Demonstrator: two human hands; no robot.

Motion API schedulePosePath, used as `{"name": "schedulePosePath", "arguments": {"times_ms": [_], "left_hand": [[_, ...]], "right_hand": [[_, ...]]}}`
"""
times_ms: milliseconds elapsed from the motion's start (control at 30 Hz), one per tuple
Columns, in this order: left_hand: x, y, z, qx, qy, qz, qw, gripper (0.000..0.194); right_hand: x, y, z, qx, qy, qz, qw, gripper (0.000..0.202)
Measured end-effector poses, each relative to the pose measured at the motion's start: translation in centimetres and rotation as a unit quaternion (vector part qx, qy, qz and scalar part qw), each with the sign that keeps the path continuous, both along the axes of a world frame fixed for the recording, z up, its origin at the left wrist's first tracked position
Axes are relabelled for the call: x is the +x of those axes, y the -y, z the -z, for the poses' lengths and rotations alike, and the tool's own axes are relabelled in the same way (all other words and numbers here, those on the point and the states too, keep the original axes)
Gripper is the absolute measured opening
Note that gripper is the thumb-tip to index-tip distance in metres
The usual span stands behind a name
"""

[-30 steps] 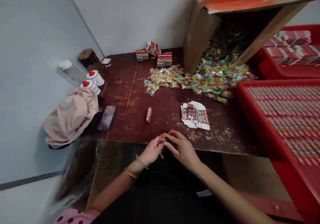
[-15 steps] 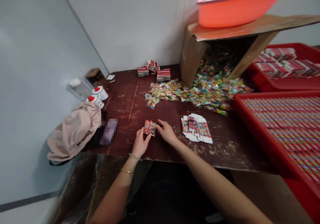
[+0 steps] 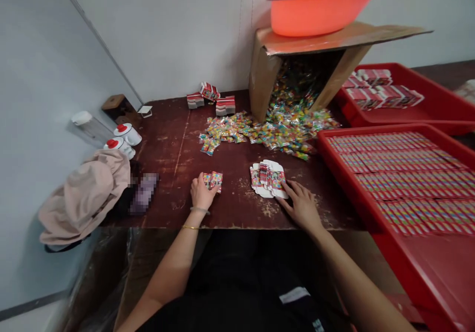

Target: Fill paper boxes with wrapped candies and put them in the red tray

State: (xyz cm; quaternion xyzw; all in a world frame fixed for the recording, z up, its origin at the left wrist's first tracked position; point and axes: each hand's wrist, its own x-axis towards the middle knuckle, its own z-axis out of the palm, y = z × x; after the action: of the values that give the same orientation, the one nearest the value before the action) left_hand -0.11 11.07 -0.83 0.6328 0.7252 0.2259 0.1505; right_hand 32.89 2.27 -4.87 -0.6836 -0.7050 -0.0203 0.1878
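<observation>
Small red patterned boxes (image 3: pixel 216 180) lie side by side near the table's front, with my left hand (image 3: pixel 201 192) closed around their left side. My right hand (image 3: pixel 301 204) has its fingers apart, thumb and fingertips touching the right edge of a pile of flattened cartons (image 3: pixel 276 179) with white flaps. Behind both hands, wrapped colourful candies (image 3: pixel 230 127) spread across the table from an open cardboard box (image 3: pixel 260 79).
Carton stacks (image 3: pixel 225 106) stand by the wall. An orange basin (image 3: pixel 315 13) tops the cardboard box. Red trays (image 3: pixel 426 267) of packed boxes flank the right. A cloth (image 3: pixel 87 193), lidded mugs (image 3: pixel 128 133) and a bottle (image 3: pixel 91 128) are left.
My right hand has left the small boxes and moved right to the flattened cartons. My left hand stays at the small boxes. The camera view has shifted to the right.
</observation>
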Motion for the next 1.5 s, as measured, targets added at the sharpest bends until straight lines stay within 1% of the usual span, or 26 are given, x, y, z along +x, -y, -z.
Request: {"name": "schedulePosePath", "arguments": {"times_ms": [67,133,233,267,300,367,400,433,467,500,533,567,600,633,700,733,800,900,1000,1067,1133,1233,1367,1500], "left_hand": [[0.8,-0.2,-0.5,0.023,0.038,0.029,0.999,0.070],[1.7,0.2,-0.9,0.068,0.057,0.071,0.993,0.064],[3.0,1.6,-1.0,0.126,0.036,0.156,0.979,0.064],[3.3,2.1,-0.9,0.135,0.024,0.171,0.976,0.064],[3.4,2.5,-0.7,0.141,0.011,0.169,0.975,0.066],[2.9,2.9,-0.1,0.141,-0.022,0.128,0.982,0.071],[2.3,2.9,0.2,0.132,-0.040,0.107,0.985,0.072],[1.5,2.8,0.6,0.118,-0.058,0.098,0.986,0.070],[0.7,2.6,0.8,0.101,-0.074,0.103,0.987,0.065],[-0.3,2.3,1.1,0.086,-0.087,0.120,0.985,0.059],[-1.2,2.0,1.2,0.076,-0.099,0.141,0.982,0.053],[-2.0,1.7,1.3,0.073,-0.114,0.160,0.978,0.049],[-2.7,1.3,1.3,0.075,-0.133,0.173,0.973,0.048],[-3.3,1.0,1.2,0.078,-0.151,0.184,0.968,0.047],[-4.1,0.3,0.8,0.075,-0.177,0.203,0.960,0.048],[-4.3,0.0,0.6,0.069,-0.181,0.207,0.959,0.049],[-4.6,-0.2,0.4,0.062,-0.165,0.195,0.965,0.047],[-4.7,0.2,0.5,0.065,-0.117,0.157,0.978,0.038],[-4.5,1.4,1.0,0.062,-0.096,0.152,0.982,0.036],[-4.3,1.9,1.1,0.065,-0.094,0.143,0.983,0.037],[-4.2,2.2,1.1,0.065,-0.083,0.129,0.986,0.036],[-4.2,2.4,0.8,0.060,-0.057,0.121,0.989,0.035],[-4.3,2.9,0.6,0.060,-0.044,0.127,0.989,0.033],[-4.0,3.3,0.8,0.066,-0.039,0.114,0.991,0.033]], "right_hand": [[-0.6,0.1,-0.3,0.007,-0.002,0.008,1.000,0.055],[-0.8,0.0,-0.5,0.008,-0.012,0.009,1.000,0.054],[-0.2,0.0,-0.4,0.014,-0.030,0.006,0.999,0.052],[0.1,0.1,-0.4,0.016,-0.037,0.005,0.999,0.052],[0.2,0.3,-0.4,0.022,-0.044,0.006,0.999,0.052],[-0.3,0.5,-0.9,0.051,-0.069,0.018,0.996,0.052],[-1.2,0.5,-1.4,0.072,-0.088,0.023,0.993,0.050],[-2.4,0.3,-2.1,0.092,-0.112,0.019,0.989,0.045],[-4.1,-0.1,-2.9,0.104,-0.137,0.002,0.985,0.041],[-6.2,-0.9,-3.8,0.104,-0.157,-0.030,0.982,0.036],[-8.5,-1.8,-4.7,0.081,-0.169,-0.077,0.979,0.034],[-10.9,-3.0,-5.6,0.037,-0.161,-0.121,0.979,0.034],[-13.2,-4.3,-6.3,-0.011,-0.136,-0.140,0.981,0.038],[-15.3,-5.7,-6.9,-0.054,-0.106,-0.143,0.983,0.045],[-18.3,-8.1,-7.4,-0.094,-0.082,-0.145,0.982,0.055],[-19.2,-8.9,-7.4,-0.105,-0.077,-0.144,0.981,0.056],[-19.8,-9.7,-6.9,-0.118,-0.074,-0.147,0.979,0.054],[-19.5,-8.7,-5.9,-0.133,-0.065,-0.160,0.976,0.055],[-19.7,-6.8,-5.2,-0.128,-0.073,-0.182,0.972,0.070],[-20.1,-6.1,-4.8,-0.121,-0.089,-0.191,0.970,0.077],[-20.3,-6.0,-4.4,-0.118,-0.107,-0.187,0.969,0.079],[-20.1,-6.9,-3.7,-0.105,-0.146,-0.172,0.969,0.083],[-20.5,-7.9,-2.5,-0.069,-0.205,-0.162,0.963,0.075],[-22.1,-7.6,-1.6,-0.050,-0.231,-0.153,0.959,0.074]]}}
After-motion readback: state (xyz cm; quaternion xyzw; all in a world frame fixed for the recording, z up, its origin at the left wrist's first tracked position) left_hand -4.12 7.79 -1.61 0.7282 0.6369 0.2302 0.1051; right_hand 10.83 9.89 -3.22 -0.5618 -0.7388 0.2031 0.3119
